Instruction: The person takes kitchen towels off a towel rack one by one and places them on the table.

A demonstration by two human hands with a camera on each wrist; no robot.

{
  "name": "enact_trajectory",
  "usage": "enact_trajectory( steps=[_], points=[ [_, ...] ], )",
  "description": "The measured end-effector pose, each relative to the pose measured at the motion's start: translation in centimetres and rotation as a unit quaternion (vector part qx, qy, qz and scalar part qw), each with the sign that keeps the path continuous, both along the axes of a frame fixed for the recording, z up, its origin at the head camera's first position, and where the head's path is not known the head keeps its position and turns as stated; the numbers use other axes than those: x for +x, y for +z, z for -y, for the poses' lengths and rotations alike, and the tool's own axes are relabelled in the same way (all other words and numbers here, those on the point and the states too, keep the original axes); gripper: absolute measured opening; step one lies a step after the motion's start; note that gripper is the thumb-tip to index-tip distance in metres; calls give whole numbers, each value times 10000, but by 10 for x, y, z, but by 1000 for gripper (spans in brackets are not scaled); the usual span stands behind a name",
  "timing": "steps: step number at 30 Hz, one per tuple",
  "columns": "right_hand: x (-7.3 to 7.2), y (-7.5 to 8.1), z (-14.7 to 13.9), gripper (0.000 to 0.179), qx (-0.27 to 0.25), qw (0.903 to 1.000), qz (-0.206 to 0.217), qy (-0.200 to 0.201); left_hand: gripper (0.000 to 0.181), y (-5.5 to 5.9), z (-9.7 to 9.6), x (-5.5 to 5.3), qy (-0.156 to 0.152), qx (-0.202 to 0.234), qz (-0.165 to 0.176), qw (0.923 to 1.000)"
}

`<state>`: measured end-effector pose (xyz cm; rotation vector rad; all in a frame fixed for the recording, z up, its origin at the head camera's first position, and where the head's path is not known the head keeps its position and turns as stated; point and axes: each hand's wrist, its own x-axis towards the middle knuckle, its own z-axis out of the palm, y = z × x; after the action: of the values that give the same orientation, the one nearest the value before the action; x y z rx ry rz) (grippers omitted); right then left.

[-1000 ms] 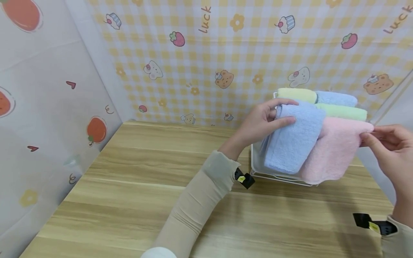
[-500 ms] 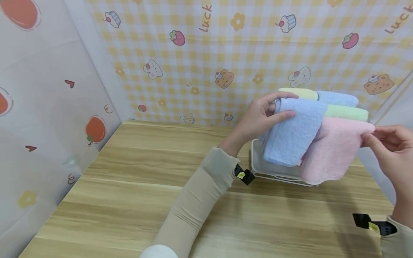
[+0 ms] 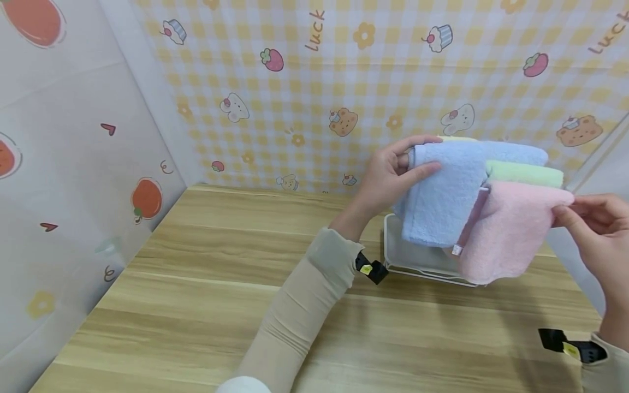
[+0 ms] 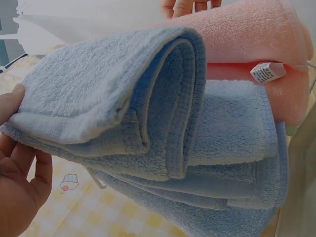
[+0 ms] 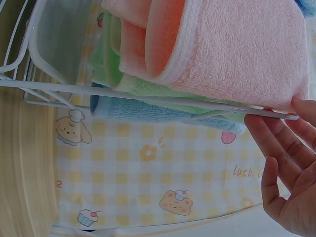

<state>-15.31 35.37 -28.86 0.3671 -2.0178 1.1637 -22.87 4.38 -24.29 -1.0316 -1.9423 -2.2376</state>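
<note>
My left hand (image 3: pixel 388 177) pinches a folded blue towel (image 3: pixel 447 191) at its upper left edge, thumb in front and fingers behind. The towel hangs down over the front left of a white wire rack (image 5: pixel 158 100). In the left wrist view its layered folds face the camera, with more blue towelling (image 4: pixel 232 123) below. At the right, my right hand (image 3: pixel 601 226) pinches the top corner of a folded pink towel (image 3: pixel 518 232). Its fingers also lie against the rack's wire bar in the right wrist view. A white label (image 4: pixel 268 72) sticks out from the pink towel.
Behind these hang a green towel (image 3: pixel 528 173), another blue towel (image 3: pixel 516 152) and a mostly hidden yellow towel (image 3: pixel 457 138). A pale tray (image 3: pixel 417 259) sits low in the rack. The wooden table (image 3: pixel 221 316) meets a yellow checked backdrop (image 3: pixel 295 82) just behind.
My left hand has drawn the front blue towel up and a little left, uncovering more of the tray and the pink towel's label. The right hand has barely moved.
</note>
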Motion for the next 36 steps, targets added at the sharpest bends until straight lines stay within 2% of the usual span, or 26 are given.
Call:
enact_trajectory(
  steps=[6, 15, 23, 30, 36],
  points=[
    [1, 1, 0, 37, 24, 9999, 83, -131, 37, -4, -1, 1, 40, 367, -372, 9986],
    [-1, 1, -1, 31, -80, 9999, -32, 124, 37, -3, 0, -2, 341, 814, -765, 9932],
    [0, 0, -1, 31, -85, 10000, 6, 48, 36, -5, 3, -1, 600, 979, -805, 9901],
    [-1, 1, 1, 28, -111, 9998, 11, 182, 36, -9, 6, -2, 782, 1364, -761, 9846],
    [-1, 4, 5, 30, -60, 9998, 55, 163, 37, -6, 8, -4, 909, 1600, -781, 9798]
  ],
)
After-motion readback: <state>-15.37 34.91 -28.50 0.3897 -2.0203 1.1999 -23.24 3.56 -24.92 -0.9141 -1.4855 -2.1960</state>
